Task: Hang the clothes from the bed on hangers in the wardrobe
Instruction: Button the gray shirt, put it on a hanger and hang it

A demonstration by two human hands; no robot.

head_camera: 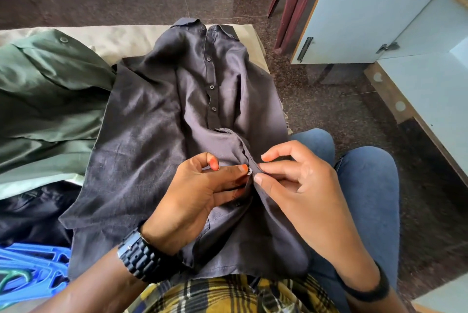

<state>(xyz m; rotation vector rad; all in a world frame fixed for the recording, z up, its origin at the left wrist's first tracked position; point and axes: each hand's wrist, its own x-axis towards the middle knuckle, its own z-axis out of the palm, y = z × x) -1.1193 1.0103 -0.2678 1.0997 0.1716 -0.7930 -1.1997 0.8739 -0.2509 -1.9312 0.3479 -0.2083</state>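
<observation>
Grey shirt spread front-up on bed, collar toward far edge, hem drawn over near edge onto lap in blue jeans. Upper buttons along placket look fastened; lower part of placket open, w/ one edge folded back.

Left hand narrow, thumb and forefinger pinching small pale button and cloth under it. Right hand also narrow, fingertips gripping opposite placket edge, touching left hand's fingertips just at button. Black watch on left wrist, dark band on right wrist.

Step in hand, by judgement: buttoning shirt before hanging. Cannot tell if button already through its hole or only lined up; hole itself hidden by fingers.

Green shirt lying at far left corner of bed, partly under grey one's sleeve. Dark garment at left edge, nearer. Blue hangers stacked at near left corner, one teal hook among them. Wardrobe w/ pale door standing open at right, across strip of dark floor, well apart from bed.

Next move prob. calls for: push button fully through w/ left thumb while right hand keeps edge taut, then check whether any buttons left below, take one hanger from near left corner, slide into shoulders via collar. Thin cloth, likely slippery; shoulders need seating well on hanger or may slide off.
</observation>
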